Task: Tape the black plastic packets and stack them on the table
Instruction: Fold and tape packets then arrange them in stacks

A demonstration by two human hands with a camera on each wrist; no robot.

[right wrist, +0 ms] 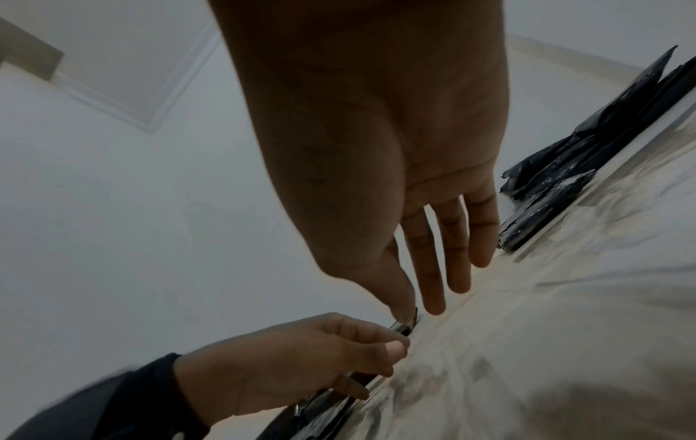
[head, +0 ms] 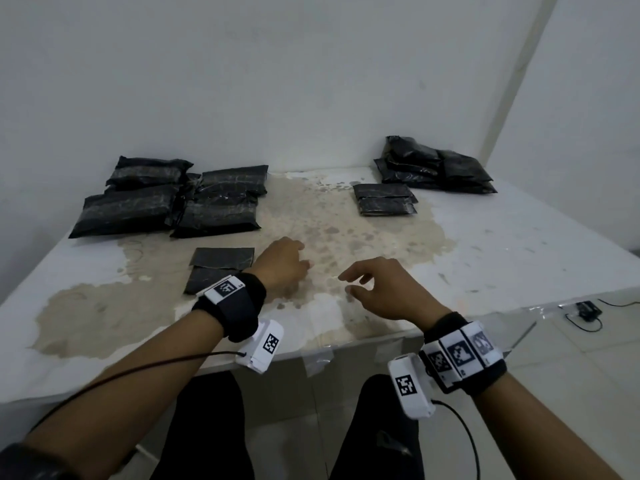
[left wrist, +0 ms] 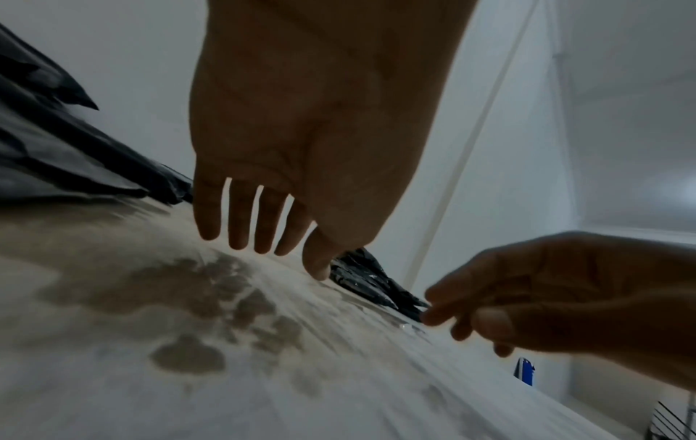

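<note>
Left to right, as I see it from the remote station.

Left pile (head: 166, 199): beyond and to the left of the left hand (head: 282, 265). I count at least four black packets, and overlaps may hide more. Pale glossy bands cross them, so I judge these taped and stacked.

Flat packet (head: 221, 261): just left of the left hand, lying on the counter (head: 519, 244). It is either one folded piece or two, and I cannot tell which.

Left hand: low over the counter, holding no packet. Its fingers look straight in its wrist view but curled in the right wrist view, so I cannot tell its state.

Right hand (head: 377, 292): near the left hand. Its thumb and forefinger pinch a small shiny strip (right wrist: 405, 326), possibly clear tape, and the other fingers are spread.

Single packet (head: 384, 199): beyond the right hand, lying alone.

Right pile (head: 436, 168): further beyond and to the right. I count at least three packets, and the exact number is unclear. I see no bands on them, so I judge them still to be taped.

Progress: about midway, by my estimate. One pile looks finished. The right pile and the loose packets are left.
</note>
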